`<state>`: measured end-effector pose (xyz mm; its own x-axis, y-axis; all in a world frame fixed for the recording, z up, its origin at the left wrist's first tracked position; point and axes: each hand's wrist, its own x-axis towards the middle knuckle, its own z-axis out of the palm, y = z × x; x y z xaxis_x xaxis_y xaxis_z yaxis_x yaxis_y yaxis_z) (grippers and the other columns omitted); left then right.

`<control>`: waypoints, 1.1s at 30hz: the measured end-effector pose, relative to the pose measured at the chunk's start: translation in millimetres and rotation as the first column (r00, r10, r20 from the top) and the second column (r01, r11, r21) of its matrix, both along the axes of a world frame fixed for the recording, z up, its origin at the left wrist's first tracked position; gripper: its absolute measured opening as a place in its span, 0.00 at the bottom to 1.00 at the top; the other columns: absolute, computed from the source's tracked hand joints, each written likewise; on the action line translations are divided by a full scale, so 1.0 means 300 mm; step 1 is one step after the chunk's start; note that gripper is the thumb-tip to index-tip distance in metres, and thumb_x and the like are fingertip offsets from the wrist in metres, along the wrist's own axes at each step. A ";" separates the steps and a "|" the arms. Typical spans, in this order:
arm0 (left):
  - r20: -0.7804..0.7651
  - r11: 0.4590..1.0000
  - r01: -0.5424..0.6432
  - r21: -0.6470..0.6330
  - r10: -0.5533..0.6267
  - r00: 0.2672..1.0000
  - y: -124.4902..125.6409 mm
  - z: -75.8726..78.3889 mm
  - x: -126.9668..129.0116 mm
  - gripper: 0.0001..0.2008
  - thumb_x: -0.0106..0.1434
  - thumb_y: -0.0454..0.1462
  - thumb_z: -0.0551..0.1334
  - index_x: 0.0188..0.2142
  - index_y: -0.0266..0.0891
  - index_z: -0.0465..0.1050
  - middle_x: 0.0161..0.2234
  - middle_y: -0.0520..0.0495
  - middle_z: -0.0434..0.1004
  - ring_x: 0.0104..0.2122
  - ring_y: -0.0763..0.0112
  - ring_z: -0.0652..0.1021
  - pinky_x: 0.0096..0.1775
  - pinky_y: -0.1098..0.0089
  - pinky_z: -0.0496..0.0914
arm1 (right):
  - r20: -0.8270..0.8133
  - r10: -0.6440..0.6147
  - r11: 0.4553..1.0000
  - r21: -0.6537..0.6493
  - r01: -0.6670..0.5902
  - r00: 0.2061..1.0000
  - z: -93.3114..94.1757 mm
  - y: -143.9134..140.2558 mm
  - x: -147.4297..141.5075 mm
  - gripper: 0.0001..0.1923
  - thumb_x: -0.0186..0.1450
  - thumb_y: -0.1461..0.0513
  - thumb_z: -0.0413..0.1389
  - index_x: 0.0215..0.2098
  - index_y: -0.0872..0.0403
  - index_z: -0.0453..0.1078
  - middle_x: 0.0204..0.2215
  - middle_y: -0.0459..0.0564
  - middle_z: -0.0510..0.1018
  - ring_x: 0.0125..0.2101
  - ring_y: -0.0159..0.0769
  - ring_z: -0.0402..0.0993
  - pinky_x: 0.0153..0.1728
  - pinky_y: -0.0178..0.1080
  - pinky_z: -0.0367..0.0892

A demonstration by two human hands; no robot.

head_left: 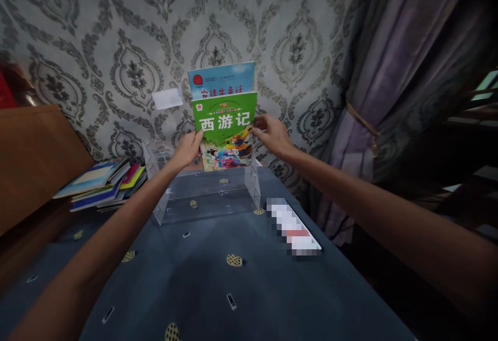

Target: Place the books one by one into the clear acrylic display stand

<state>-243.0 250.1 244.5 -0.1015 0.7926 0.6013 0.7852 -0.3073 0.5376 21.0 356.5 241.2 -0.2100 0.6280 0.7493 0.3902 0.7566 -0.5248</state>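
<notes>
A green picture book (223,133) with white Chinese lettering and cartoon figures stands upright between my two hands, its cover facing me. My left hand (189,148) is closed on its left edge, the thumb lying on the cover. At the right edge, my right hand (272,132) pinches the same book. Behind it rises a blue book (225,75) with red lettering, its lower part hidden. Both books are at a clear plastic stand (252,185) with see-through side panels; whether the green book's bottom edge touches the stand I cannot tell.
Several books (105,183) lie stacked on the left, beside a brown box-like piece (39,159). A pixelated flat device (293,229) lies right of the stand on the dark blue tablecloth (202,279). Patterned wallpaper and a tied purple curtain (361,108) border the table.
</notes>
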 end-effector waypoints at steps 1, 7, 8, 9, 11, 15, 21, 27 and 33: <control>-0.109 0.996 -0.087 -0.030 0.083 0.991 -0.012 0.006 0.005 0.25 0.74 0.51 0.47 0.38 0.37 0.74 0.27 0.43 0.76 0.36 0.56 0.82 0.43 0.60 0.75 | -0.034 0.023 0.999 -0.030 -0.024 0.999 -0.010 -0.002 -0.002 0.16 0.59 0.60 0.60 0.46 0.54 0.73 0.41 0.55 0.80 0.42 0.48 0.77 0.50 0.52 0.70; -0.334 0.955 -0.275 -0.115 0.224 0.916 -0.071 0.019 0.037 0.19 0.74 0.43 0.49 0.40 0.36 0.74 0.38 0.37 0.82 0.45 0.54 0.81 0.48 0.61 0.71 | -0.130 0.134 0.983 -0.112 -0.149 0.982 -0.058 -0.019 -0.033 0.14 0.62 0.60 0.54 0.44 0.54 0.74 0.39 0.54 0.83 0.41 0.45 0.80 0.41 0.47 0.75; -0.340 0.951 -0.284 -0.122 0.229 0.912 -0.074 0.017 0.042 0.19 0.74 0.43 0.48 0.40 0.36 0.74 0.39 0.36 0.82 0.45 0.54 0.81 0.48 0.62 0.71 | -0.137 0.139 0.980 -0.124 -0.157 0.981 -0.062 -0.020 -0.038 0.14 0.63 0.59 0.53 0.45 0.54 0.74 0.39 0.54 0.83 0.40 0.45 0.80 0.38 0.46 0.76; -0.345 0.947 -0.294 -0.129 0.235 0.909 -0.075 0.014 0.047 0.20 0.75 0.42 0.47 0.40 0.36 0.75 0.39 0.36 0.82 0.45 0.54 0.81 0.48 0.62 0.71 | -0.144 0.143 0.977 -0.137 -0.163 0.979 -0.065 -0.020 -0.041 0.15 0.63 0.59 0.52 0.45 0.54 0.74 0.38 0.55 0.83 0.39 0.45 0.80 0.36 0.45 0.77; -0.351 0.939 -0.313 -0.145 0.248 0.903 -0.075 0.010 0.057 0.20 0.75 0.42 0.46 0.40 0.35 0.75 0.39 0.35 0.82 0.45 0.55 0.82 0.47 0.64 0.71 | -0.151 0.143 0.973 -0.158 -0.167 0.978 -0.070 -0.016 -0.046 0.15 0.63 0.58 0.52 0.45 0.55 0.74 0.38 0.55 0.83 0.38 0.45 0.80 0.32 0.43 0.77; -0.362 0.920 -0.353 -0.168 0.275 0.891 -0.078 0.010 0.072 0.22 0.76 0.42 0.45 0.43 0.35 0.75 0.41 0.34 0.82 0.47 0.54 0.81 0.48 0.63 0.70 | -0.150 0.121 0.974 -0.171 -0.147 0.981 -0.079 -0.009 -0.054 0.15 0.63 0.59 0.52 0.44 0.55 0.75 0.38 0.55 0.83 0.37 0.44 0.80 0.32 0.43 0.77; -0.383 0.906 -0.384 -0.178 0.296 0.875 -0.090 0.018 0.087 0.24 0.76 0.43 0.44 0.45 0.34 0.76 0.43 0.33 0.82 0.49 0.54 0.81 0.49 0.64 0.70 | -0.120 0.053 0.988 -0.137 -0.069 0.991 -0.084 -0.014 -0.057 0.13 0.62 0.59 0.53 0.40 0.54 0.76 0.35 0.53 0.82 0.36 0.44 0.78 0.38 0.45 0.75; -0.400 0.901 -0.401 -0.169 0.309 0.863 -0.092 0.022 0.093 0.24 0.76 0.42 0.44 0.46 0.34 0.76 0.44 0.33 0.82 0.49 0.54 0.81 0.50 0.64 0.70 | -0.086 -0.022 0.994 -0.105 0.013 0.996 -0.078 -0.025 -0.065 0.13 0.62 0.59 0.53 0.40 0.55 0.76 0.33 0.53 0.82 0.35 0.44 0.77 0.40 0.46 0.73; -0.408 0.903 -0.396 -0.165 0.303 0.861 -0.091 0.021 0.094 0.24 0.76 0.42 0.44 0.45 0.33 0.76 0.45 0.29 0.81 0.49 0.50 0.80 0.48 0.62 0.70 | -0.076 -0.075 0.994 -0.081 0.069 0.994 -0.085 -0.026 -0.075 0.13 0.62 0.58 0.54 0.39 0.54 0.77 0.34 0.54 0.83 0.35 0.47 0.77 0.40 0.48 0.72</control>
